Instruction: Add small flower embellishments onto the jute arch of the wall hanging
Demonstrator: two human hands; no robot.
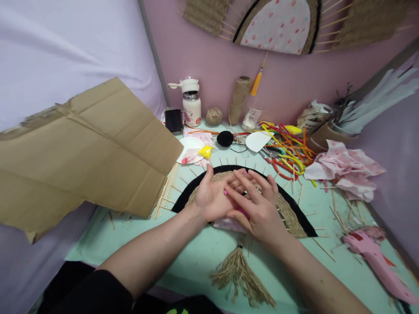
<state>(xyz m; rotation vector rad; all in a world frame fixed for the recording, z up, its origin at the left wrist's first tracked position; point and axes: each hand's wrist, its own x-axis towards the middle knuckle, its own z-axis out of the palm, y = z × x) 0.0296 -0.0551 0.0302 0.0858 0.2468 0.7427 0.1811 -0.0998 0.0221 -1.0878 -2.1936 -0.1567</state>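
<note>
Arch (290,214), inward of worktop (183,257) front edge. Above: left hand (216,197) palm-up, fingers apart; right hand (262,210) touching it, fingers spread. Likely pause; next move calls for parting hands.

center: arch (289,216), rough woven twine, matt black rim (302,216) | lower center: tassel (241,268), frayed rough fibre | left: sheet (98,148), matt brown cardboard | lower right: glue gun (373,257), smooth pink plastic | upper center: bottle (192,110), smooth white finish
</note>
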